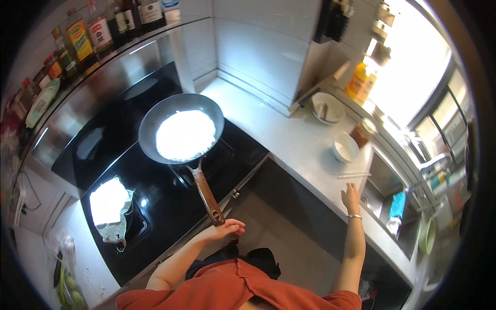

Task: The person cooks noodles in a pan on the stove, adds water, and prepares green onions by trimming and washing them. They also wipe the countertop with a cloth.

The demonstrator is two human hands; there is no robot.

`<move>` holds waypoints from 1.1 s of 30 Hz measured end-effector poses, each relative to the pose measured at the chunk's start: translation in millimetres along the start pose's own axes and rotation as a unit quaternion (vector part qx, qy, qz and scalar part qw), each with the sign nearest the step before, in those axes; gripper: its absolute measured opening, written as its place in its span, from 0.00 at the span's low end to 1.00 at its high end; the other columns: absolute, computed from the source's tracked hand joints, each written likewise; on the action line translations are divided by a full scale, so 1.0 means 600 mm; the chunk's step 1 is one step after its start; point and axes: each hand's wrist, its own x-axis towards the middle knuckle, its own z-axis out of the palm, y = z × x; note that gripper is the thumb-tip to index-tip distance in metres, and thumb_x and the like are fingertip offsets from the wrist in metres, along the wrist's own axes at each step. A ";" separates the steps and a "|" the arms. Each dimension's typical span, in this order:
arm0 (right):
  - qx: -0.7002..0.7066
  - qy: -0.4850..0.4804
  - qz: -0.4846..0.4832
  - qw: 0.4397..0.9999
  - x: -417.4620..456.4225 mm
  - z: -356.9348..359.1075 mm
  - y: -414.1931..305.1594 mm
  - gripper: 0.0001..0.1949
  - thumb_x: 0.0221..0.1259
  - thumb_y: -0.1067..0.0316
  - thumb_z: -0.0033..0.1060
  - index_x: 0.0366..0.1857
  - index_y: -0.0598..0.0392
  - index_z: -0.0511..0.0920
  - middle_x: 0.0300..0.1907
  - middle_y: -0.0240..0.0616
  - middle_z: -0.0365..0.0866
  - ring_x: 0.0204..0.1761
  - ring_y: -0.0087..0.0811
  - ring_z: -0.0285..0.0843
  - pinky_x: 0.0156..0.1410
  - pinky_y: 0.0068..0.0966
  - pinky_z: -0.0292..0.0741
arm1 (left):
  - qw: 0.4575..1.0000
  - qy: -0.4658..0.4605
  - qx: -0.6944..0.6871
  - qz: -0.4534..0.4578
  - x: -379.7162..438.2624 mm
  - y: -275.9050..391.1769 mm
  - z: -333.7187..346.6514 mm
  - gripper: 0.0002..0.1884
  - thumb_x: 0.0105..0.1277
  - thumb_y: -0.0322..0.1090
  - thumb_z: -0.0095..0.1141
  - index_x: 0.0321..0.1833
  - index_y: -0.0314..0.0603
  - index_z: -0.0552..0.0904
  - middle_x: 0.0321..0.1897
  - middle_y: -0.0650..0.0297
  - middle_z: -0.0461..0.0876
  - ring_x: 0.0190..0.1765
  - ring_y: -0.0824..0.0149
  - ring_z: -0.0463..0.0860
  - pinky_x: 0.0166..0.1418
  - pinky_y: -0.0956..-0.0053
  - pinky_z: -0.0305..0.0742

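Observation:
A dark frying pan (147,135) sits over the right side of the black glass cooktop (252,141). Inside it is an overexposed white mass (186,135) whose nature I cannot make out. The pan's brown handle (207,195) points toward me. At the handle's end is my left hand (228,229), fingers loosely bent and nothing visible in them; whether it touches the handle is unclear. My right hand (350,197), a bracelet at its wrist, reaches over the pale counter (286,143). Its fingertips are just short of a pair of light chopsticks (353,175), and it holds nothing.
A white bowl (346,147), a lidded jar (363,132) and stacked bowls (328,108) stand beyond the chopsticks. The sink (381,178) lies to the right. Left on the cooktop is a glaring pale item (112,205). Several bottles (79,37) line the back ledge.

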 end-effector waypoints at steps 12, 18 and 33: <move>-0.227 -0.077 -0.231 0.943 0.214 0.104 0.098 0.08 0.44 0.68 0.51 0.30 0.54 0.72 0.33 0.40 0.74 0.34 0.38 0.74 0.38 0.34 0.67 | 0.980 0.181 -0.068 0.045 0.075 -0.005 0.047 0.14 0.63 0.35 0.41 0.50 0.37 0.71 0.41 0.60 0.76 0.45 0.71 0.73 0.51 0.78 0.66; -0.181 -0.102 -0.392 0.896 0.247 0.077 0.094 0.08 0.41 0.64 0.56 0.26 0.52 0.74 0.28 0.41 0.74 0.30 0.42 0.74 0.37 0.36 0.68 | 0.955 0.269 -0.098 0.074 0.108 -0.011 0.075 0.15 0.63 0.38 0.41 0.49 0.40 0.71 0.41 0.61 0.75 0.44 0.71 0.74 0.50 0.78 0.66; 0.063 -0.082 -0.380 0.919 0.182 -0.147 -0.060 0.05 0.43 0.74 0.49 0.27 0.56 0.69 0.25 0.46 0.72 0.26 0.45 0.74 0.28 0.33 0.70 | 0.904 0.363 -0.207 0.087 0.075 -0.017 0.058 0.18 0.63 0.45 0.41 0.48 0.41 0.72 0.41 0.62 0.75 0.46 0.70 0.74 0.52 0.75 0.64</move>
